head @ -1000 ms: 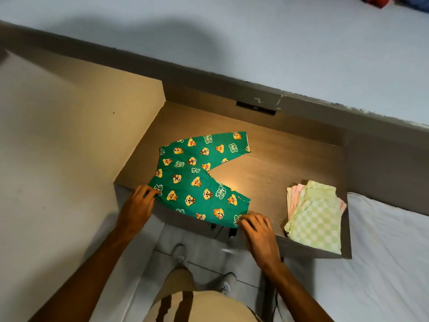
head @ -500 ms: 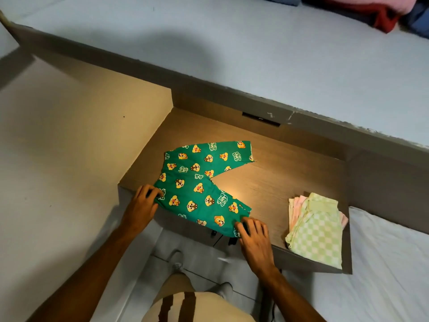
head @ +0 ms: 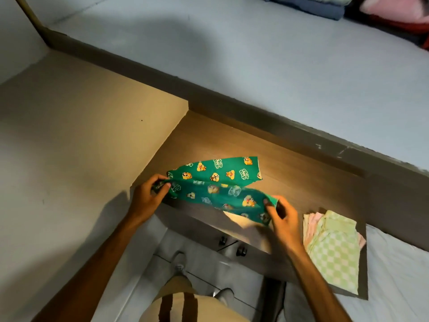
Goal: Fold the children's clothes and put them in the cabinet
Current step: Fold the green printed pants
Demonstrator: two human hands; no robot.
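Green children's trousers point(head: 216, 182) with a yellow cartoon print lie on the brown wooden surface point(head: 301, 182). My left hand point(head: 148, 198) pinches the waist end at the left. My right hand point(head: 282, 217) grips the cuff of the near leg, which is lifted off the wood and hangs between my hands. The far leg still lies flat, pointing right.
A folded stack of pale green checked and pink clothes point(head: 332, 245) rests at the surface's right end. A grey ledge point(head: 255, 54) runs behind, with more folded fabric point(head: 320, 5) at the top right. White bedding point(head: 399, 275) lies at the right. My feet stand on floor tiles below.
Both hands closed on the trousers, which had lain flat in a V. The near leg has been lifted and swung up toward the far leg. The camera tilted upward.
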